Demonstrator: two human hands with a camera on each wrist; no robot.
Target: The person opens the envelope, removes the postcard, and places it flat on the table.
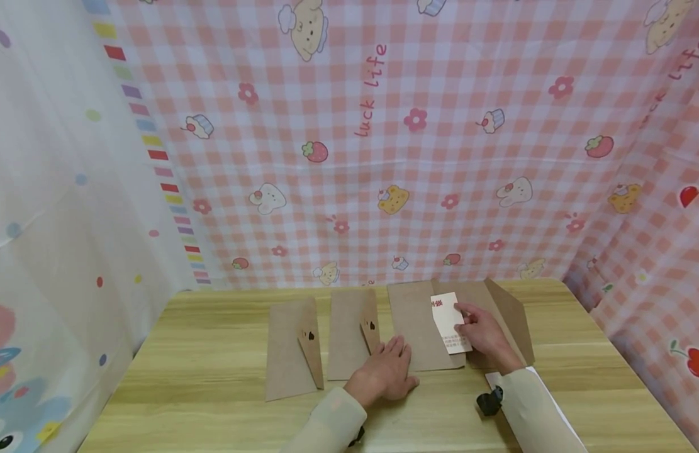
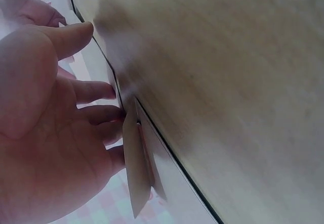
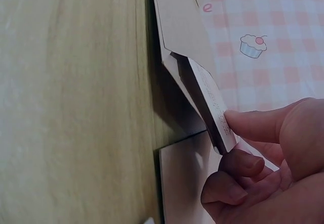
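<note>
My right hand [image 1: 486,330] pinches a white card [image 1: 447,319] with red and small dark printing between thumb and fingers. The card slants over the right side of a brown paper envelope [image 1: 410,314] lying on the table. In the right wrist view, the card [image 3: 211,100] overlaps the open mouth of that envelope [image 3: 185,29], with the thumb on its printed face. My left hand [image 1: 385,372] rests with fingers extended, its fingertips near the lower left of the same envelope. Beside those fingertips is the raised flap of a second envelope [image 1: 346,324].
Another brown envelope [image 1: 285,346] lies farther left, its flap raised and bearing a dark mark. To the right, one more envelope [image 1: 513,308] lies open, partly behind my right hand. White paper [image 1: 544,389] shows under my right sleeve. Patterned cloth [image 1: 349,163] hangs behind the wooden table [image 1: 202,365].
</note>
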